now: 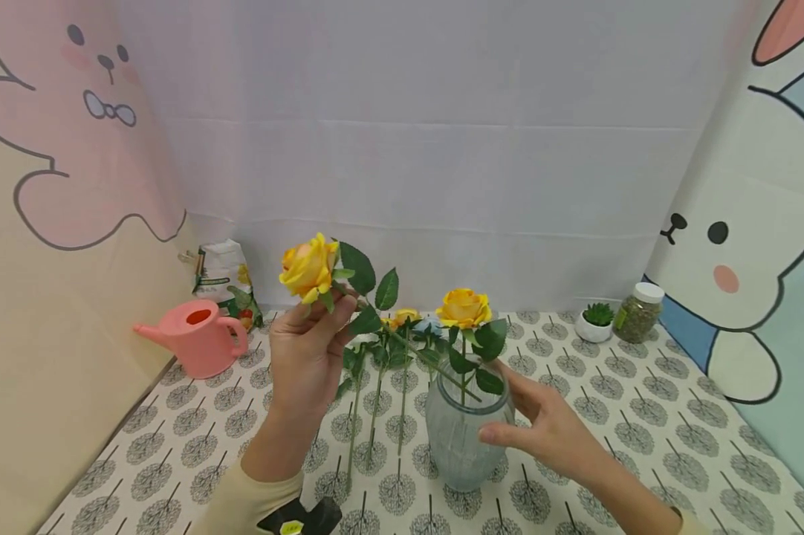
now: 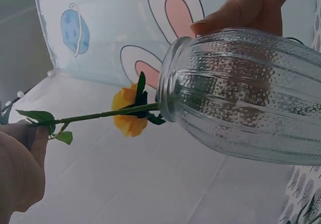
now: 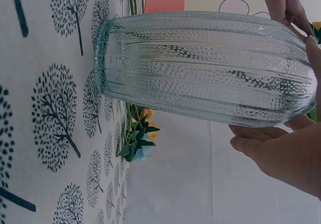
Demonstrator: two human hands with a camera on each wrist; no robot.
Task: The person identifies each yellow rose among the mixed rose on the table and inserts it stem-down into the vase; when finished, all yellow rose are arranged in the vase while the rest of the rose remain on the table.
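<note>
Presently, the left hand point(image 1: 308, 349) pinches a yellow rose point(image 1: 310, 268) just below its bloom, the stem slanting down into the mouth of a ribbed glass vase point(image 1: 465, 455). The vase stands upright near the middle of the table's point(image 1: 649, 446) front edge. The right hand point(image 1: 550, 427) holds it near the rim, in a wide grip with thumb and fingers spread around the glass. A second yellow rose point(image 1: 465, 307) stands in the vase.

The left wrist view confirms the held stem at the mouth and shows dimpled glass between the ribs, indistinct from the head. The right wrist view shows the vase's base at the tablecloth and the right fingers against the glass, partly hidden from the head.

Only the head view places a white-capped jar point(image 1: 637, 316) and a potted succulent point(image 1: 598, 315) toward the back right corner, and a printed bag point(image 1: 223, 276) at the back left. A pink watering can point(image 1: 204, 343) stands by the left edge. Loose flowers point(image 1: 380, 353) lie behind the vase.
</note>
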